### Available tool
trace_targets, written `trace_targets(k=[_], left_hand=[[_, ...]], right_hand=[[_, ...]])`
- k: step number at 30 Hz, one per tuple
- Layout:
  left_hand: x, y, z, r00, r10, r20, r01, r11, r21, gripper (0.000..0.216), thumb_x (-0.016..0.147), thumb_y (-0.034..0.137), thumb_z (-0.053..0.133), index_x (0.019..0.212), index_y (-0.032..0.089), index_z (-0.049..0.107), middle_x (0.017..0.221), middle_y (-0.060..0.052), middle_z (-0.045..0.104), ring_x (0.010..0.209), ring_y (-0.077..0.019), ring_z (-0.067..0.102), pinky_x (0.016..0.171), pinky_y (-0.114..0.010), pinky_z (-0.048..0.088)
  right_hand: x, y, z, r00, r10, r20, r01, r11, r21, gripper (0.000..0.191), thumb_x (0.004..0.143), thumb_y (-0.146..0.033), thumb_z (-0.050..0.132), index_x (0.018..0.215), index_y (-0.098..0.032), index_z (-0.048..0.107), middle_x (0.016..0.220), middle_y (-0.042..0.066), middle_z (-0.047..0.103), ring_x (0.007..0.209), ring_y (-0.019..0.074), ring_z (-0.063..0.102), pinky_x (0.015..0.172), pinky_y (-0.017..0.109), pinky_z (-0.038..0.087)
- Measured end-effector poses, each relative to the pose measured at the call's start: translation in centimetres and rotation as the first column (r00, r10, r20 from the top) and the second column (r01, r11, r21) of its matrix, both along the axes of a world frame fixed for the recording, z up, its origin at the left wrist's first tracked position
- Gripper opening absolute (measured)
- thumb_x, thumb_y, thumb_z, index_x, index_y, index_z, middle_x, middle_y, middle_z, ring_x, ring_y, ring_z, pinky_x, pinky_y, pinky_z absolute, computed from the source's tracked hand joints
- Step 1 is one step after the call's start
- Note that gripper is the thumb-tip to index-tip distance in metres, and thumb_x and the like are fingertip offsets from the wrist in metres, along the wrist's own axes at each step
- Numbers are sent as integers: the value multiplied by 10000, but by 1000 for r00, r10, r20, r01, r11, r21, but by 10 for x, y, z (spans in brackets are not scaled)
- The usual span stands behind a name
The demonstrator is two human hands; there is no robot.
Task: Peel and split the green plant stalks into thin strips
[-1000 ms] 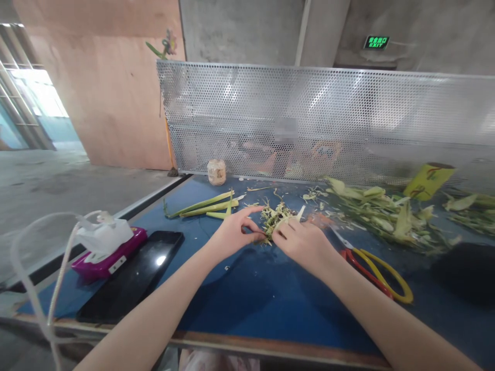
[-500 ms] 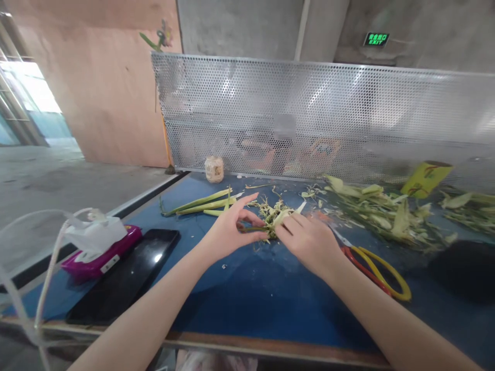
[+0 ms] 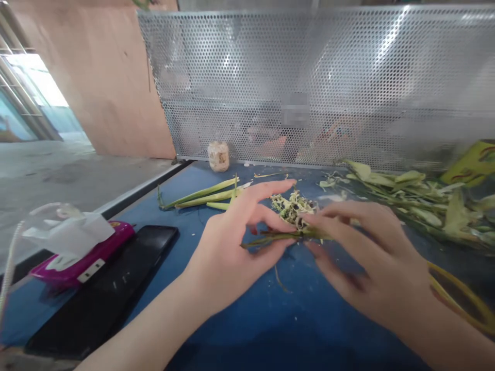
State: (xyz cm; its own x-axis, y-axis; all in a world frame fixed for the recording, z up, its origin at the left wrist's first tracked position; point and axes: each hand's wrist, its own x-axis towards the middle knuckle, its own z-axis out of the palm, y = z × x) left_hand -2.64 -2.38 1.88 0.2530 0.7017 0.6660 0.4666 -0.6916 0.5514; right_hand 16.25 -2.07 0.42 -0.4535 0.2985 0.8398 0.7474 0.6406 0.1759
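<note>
Both of my hands hold one thin green stem (image 3: 284,236) just above the blue table (image 3: 247,314). My left hand (image 3: 235,242) pinches its left end between thumb and fingers, the index finger stretched out. My right hand (image 3: 367,252), blurred by motion, grips the stem's right end with its fingertips. Right behind the stem lies a small heap of plant scraps (image 3: 293,207).
Trimmed green stalks (image 3: 204,196) lie at the back left, a large pile of leafy stems (image 3: 410,196) at the right. Yellow-handled scissors (image 3: 464,301) sit under my right wrist. A black phone (image 3: 100,293) and a magenta device (image 3: 77,252) with a white plug lie left. A perforated metal screen (image 3: 309,77) backs the table.
The stem has been lifted off the scrap heap and toward me, held in both hands. My view has dropped closer to the table.
</note>
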Motion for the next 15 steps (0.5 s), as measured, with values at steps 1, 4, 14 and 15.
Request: trace_targets(k=[1,4,14,15], left_hand=[[1,-1,-1,1000,1,-11,0,1000,2,488,724,207,603,1181,272,446,869,17,674,895,-167,612,749,-282,506],[2,-3,-2,1000,0,-19,-1,1000,-19,490,738,235,587,1199,292,433,874,21,674,921,-178,605,771,-301,508],[4,-4,-1,1000,-13,-28,12,999,-40,541,723,169,594,1215,312,418,839,44,671,1014,-162,569,815,-283,498],[4,-4,-2,999,-11,-32,10,999,-33,543,720,166,597,1212,312,421,845,46,672,1027,-163,562,804,-274,501]], right_hand=[[0,-1,1,1000,8,14,-8,1000,-16,217,724,-183,599,938,-205,572,863,55,601,762,177,559,702,352,436],[0,-5,3,999,34,42,-32,999,-41,146,728,-168,602,864,-222,591,821,31,630,746,165,573,707,346,435],[2,-9,1,998,-15,55,16,1000,-24,107,783,-206,550,844,-257,622,831,-9,671,765,157,604,787,351,419],[2,-10,1,998,-19,61,22,999,-45,112,791,-203,536,830,-258,626,835,-11,672,766,153,606,786,346,420]])
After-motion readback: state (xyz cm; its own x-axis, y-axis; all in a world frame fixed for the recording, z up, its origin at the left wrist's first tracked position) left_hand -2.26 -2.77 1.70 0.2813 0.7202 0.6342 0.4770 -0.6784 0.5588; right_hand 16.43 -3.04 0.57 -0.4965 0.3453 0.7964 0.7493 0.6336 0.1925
